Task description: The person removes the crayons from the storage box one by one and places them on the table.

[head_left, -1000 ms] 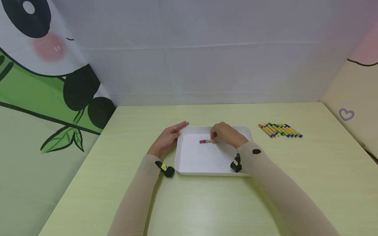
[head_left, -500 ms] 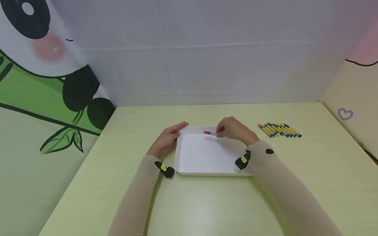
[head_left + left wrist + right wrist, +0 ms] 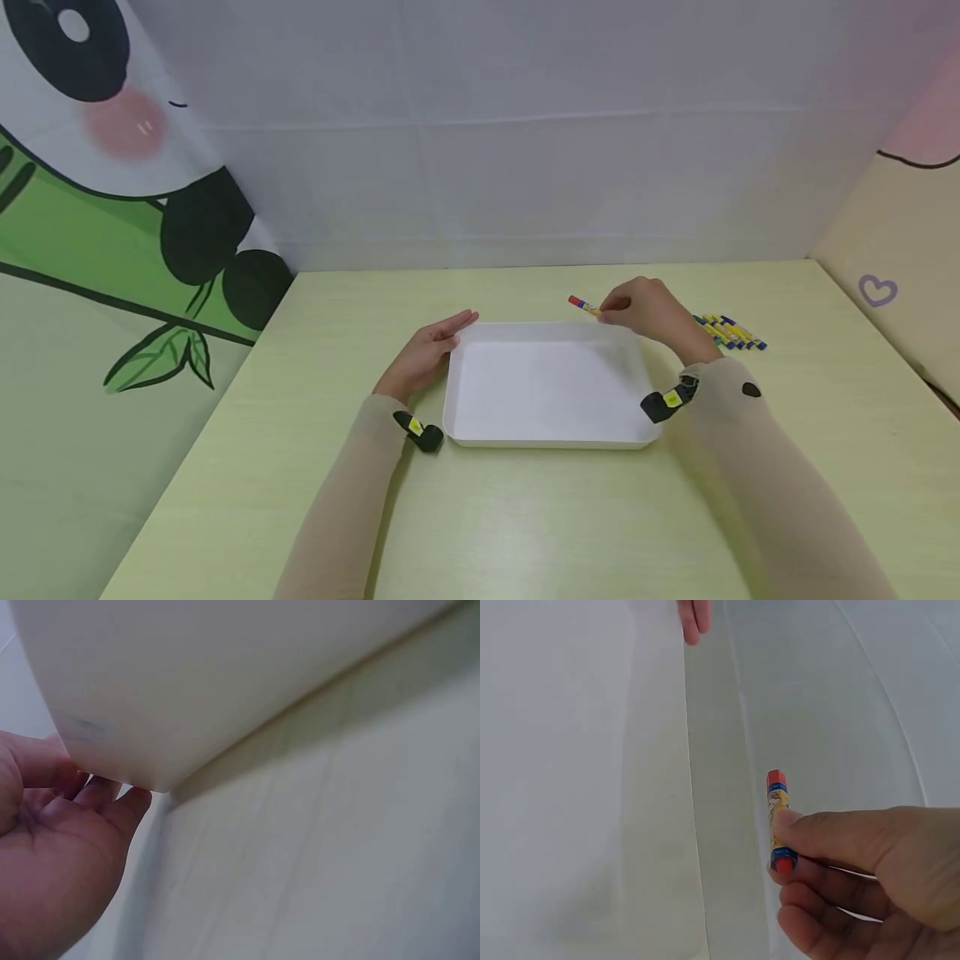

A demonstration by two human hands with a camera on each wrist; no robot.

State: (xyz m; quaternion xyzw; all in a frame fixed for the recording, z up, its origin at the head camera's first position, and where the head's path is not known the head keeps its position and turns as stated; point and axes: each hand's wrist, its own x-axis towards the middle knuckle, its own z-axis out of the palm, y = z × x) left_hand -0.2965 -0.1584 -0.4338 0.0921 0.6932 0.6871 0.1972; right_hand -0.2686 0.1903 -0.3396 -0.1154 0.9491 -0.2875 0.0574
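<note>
A white tray (image 3: 551, 383) lies on the table, its inner surface bare. At its far left corner is my left hand (image 3: 420, 358): the thumb rests at the rim and the forefingers point forward past it. In the left wrist view, my left thumb and bent fingertips meet at the tray's edge (image 3: 127, 769). Above the tray's far right corner, my right hand (image 3: 652, 312) pinches a red crayon (image 3: 583, 304) with a yellow and blue wrapper. The right wrist view shows the crayon (image 3: 778, 799) between thumb and index finger, other fingers curled.
Several crayons (image 3: 731, 332) lie in a slanted row to the right of the tray; my right hand hides part of the row. The pale wooden table (image 3: 510, 517) meets a white cloth wall (image 3: 525, 192) at the back and printed panels on both sides.
My right hand has carried the red crayon up from inside the tray, rightward and away, to the tray's far right corner. My left hand has stayed at the tray's left side.
</note>
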